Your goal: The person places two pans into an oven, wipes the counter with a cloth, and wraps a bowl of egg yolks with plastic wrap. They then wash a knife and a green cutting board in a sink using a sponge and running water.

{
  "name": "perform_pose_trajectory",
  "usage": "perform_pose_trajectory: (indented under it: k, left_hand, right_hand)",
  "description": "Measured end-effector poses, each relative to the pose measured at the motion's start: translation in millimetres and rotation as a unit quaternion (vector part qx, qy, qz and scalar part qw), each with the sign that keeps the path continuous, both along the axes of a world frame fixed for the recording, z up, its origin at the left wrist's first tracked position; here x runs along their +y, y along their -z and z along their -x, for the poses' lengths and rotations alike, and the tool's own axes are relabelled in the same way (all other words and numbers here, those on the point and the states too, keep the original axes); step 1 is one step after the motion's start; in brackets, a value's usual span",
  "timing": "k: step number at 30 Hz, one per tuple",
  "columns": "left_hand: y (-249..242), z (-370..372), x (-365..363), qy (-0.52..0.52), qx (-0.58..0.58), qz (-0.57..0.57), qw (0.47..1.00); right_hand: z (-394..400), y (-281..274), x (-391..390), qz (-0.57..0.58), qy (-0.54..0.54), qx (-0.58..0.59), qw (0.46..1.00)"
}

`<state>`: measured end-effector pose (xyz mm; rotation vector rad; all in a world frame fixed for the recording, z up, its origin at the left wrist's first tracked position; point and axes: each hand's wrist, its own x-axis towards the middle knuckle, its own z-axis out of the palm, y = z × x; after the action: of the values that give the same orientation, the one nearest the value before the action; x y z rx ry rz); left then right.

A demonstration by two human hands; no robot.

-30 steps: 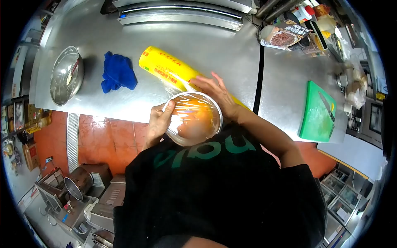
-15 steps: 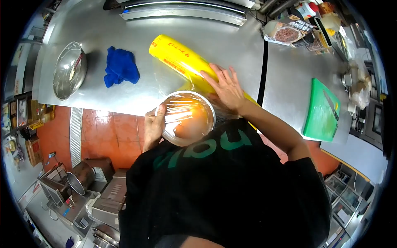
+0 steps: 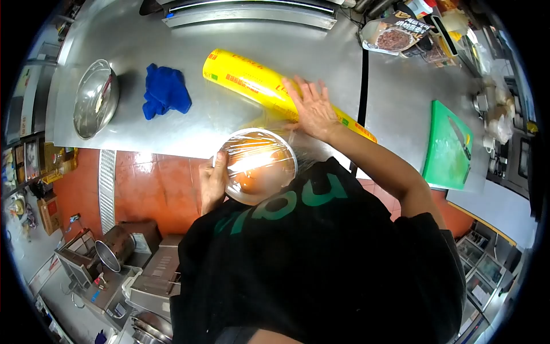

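the left hand's fingers [image 3: 219, 163] hold the side of a round bowl [image 3: 260, 166] with orange food under clear wrap. the right hand's fingers [image 3: 309, 92] are spread on a yellow roll [image 3: 252, 83], which lies on the shiny table [image 3: 189, 40] beyond the bowl.

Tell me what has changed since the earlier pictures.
The yellow roll has shifted slightly rightward and away from the person. The right hand, open on it, is now farther from the wrapped bowl. Nothing was grasped or let go: the left hand still holds the wrapped bowl. Blue cloth, metal bowl and green board stayed put.
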<state>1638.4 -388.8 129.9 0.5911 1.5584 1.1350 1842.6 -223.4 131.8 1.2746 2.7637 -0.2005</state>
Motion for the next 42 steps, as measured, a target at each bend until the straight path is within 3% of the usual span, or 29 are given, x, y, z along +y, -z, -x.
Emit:
perform_pose_trajectory:
  k: [2, 5, 9, 13, 19, 25, 27, 34, 41, 42]
  left_hand:
    - [-12.9, -8.9, 3.5, -0.072, -0.018, -0.015, 0.997]
    - [17.9, 8.3, -14.9, -0.041, -0.018, 0.013, 0.999]
    - [5.3, 6.9, -15.4, -0.08, -0.03, -0.047, 0.995]
    - [16.7, 24.8, -32.8, -0.038, -0.056, 0.004, 0.998]
    - [-8.9, 25.7, -34.0, -0.133, -0.029, 0.007, 0.991]
    - [-7.0, 49.1, -34.2, -0.038, 0.011, 0.065, 0.997]
    - [-14.9, 49.8, -31.4, -0.019, 0.065, 0.048, 0.997]
    - [0.0, 43.9, -56.9, -0.015, 0.077, 0.066, 0.995]
    - [-13.4, 42.0, -58.7, -0.011, 0.017, 0.018, 1.0]
    - [0.4, 57.5, -69.2, 0.042, 0.023, 0.097, 0.994]
  right_hand:
    - [-3.0, -3.2, 3.5, 0.01, -0.008, -0.003, 1.0]
    - [-4.8, 0.1, 4.2, 0.044, -0.003, 0.0, 0.999]
    - [-11.3, -4.2, 5.4, 0.058, -0.035, -0.007, 0.998]
    - [-11.8, -6.1, 5.8, 0.068, -0.048, 0.001, 0.997]
    - [-7.5, -7.5, 5.0, 0.071, -0.099, 0.023, 0.992]
    - [-15.5, -6.4, 2.9, 0.005, -0.203, 0.052, 0.978]
    - [-14.8, -2.8, 8.1, -0.011, -0.18, 0.044, 0.983]
    - [-24.6, 24.1, 29.9, -0.021, -0.11, 0.043, 0.993]
    - [-15.9, 10.6, 52.2, 0.02, -0.13, 0.039, 0.991]
    - [-15.4, 12.0, 56.2, 0.015, -0.127, 0.039, 0.991]
